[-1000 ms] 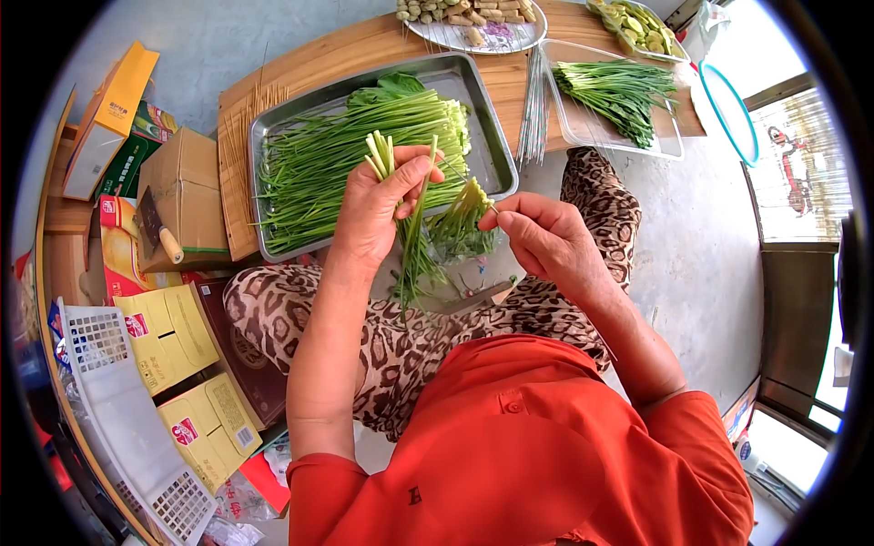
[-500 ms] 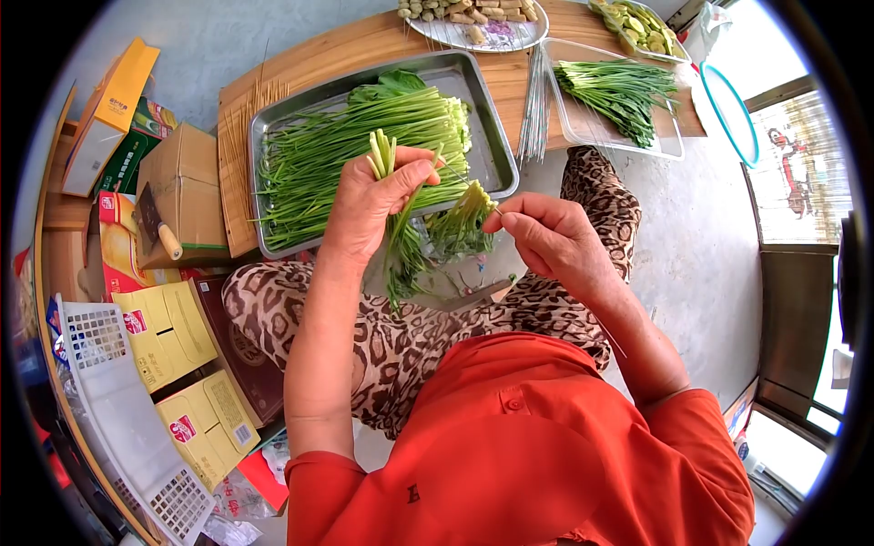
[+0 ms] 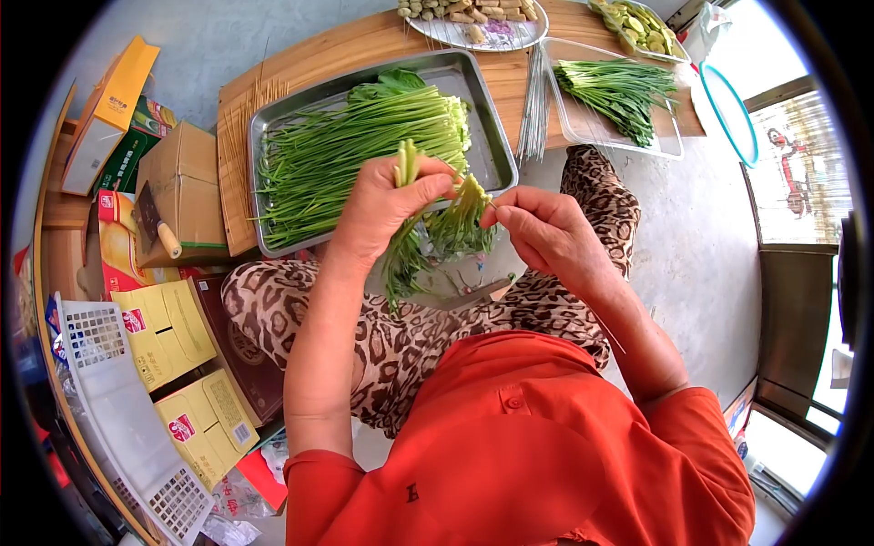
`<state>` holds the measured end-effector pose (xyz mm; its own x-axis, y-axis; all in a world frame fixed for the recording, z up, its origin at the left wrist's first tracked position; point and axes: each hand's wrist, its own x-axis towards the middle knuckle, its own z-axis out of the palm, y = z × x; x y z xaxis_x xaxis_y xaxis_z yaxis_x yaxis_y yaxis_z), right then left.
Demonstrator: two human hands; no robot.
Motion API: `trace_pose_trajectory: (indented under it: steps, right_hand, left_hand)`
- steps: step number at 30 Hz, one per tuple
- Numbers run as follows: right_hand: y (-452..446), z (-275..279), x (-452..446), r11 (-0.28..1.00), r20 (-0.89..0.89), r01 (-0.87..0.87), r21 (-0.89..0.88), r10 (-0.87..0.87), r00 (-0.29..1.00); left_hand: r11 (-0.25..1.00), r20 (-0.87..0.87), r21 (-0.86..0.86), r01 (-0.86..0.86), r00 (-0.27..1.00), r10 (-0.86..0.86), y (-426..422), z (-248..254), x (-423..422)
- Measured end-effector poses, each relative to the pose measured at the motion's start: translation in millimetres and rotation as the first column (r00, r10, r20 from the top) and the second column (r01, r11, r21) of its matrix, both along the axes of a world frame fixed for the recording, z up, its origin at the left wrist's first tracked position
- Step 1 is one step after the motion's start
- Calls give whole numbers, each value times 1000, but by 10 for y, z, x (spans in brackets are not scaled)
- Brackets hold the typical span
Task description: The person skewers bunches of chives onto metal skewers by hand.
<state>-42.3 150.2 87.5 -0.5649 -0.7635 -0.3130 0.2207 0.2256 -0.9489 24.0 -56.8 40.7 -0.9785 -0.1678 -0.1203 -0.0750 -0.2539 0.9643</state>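
My left hand (image 3: pixel 387 205) is closed round a small bunch of leafy green stems (image 3: pixel 407 164), pale cut ends up and leaves hanging down. In my right hand (image 3: pixel 551 232) is a thin skewer (image 3: pixel 608 333), pinched between thumb and fingers, its rear end running back beside the forearm. Greens threaded on the skewer (image 3: pixel 466 223) hang between the hands, close to my left fingertips. Behind my left hand, a metal tray (image 3: pixel 492 127) holds a thick layer of long green stems (image 3: pixel 355 155). A knife blade (image 3: pixel 464 298) lies below the hanging greens, partly hidden.
On the wooden table (image 3: pixel 337 50) are a bundle of metal skewers (image 3: pixel 533 109), a clear tray (image 3: pixel 669 146) of greens, a plate (image 3: pixel 523 38) of skewered food and a container of sliced vegetables (image 3: pixel 646 32). Cardboard boxes (image 3: pixel 187 182), a cleaver (image 3: pixel 159 227) and a white basket (image 3: pixel 127 409) stand left.
My left hand has moved right with its bunch, bringing it up to the skewered greens. My right hand has shifted slightly left and stays on the skewer.
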Motion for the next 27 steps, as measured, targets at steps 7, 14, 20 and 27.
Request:
trace_pose_trajectory:
  steps: [7,14,20,27]
  right_hand:
    - [-9,-238,-97,997,48,61,-45,-59,997]
    - [-175,-245,-104,963,88,228,-143,-217,972]
    - [-215,-327,-129,957,105,240,-165,-225,969]
    - [-214,-329,-154,951,47,273,-144,-269,962]
  left_hand:
    - [877,-149,-452,-162,983,105,107,-156,-57]
    - [869,-19,-495,-18,1000,10,257,-207,-45]
    - [952,-38,-296,72,995,-88,287,-257,-33]
    - [993,-38,78,88,996,-85,245,-233,-42]
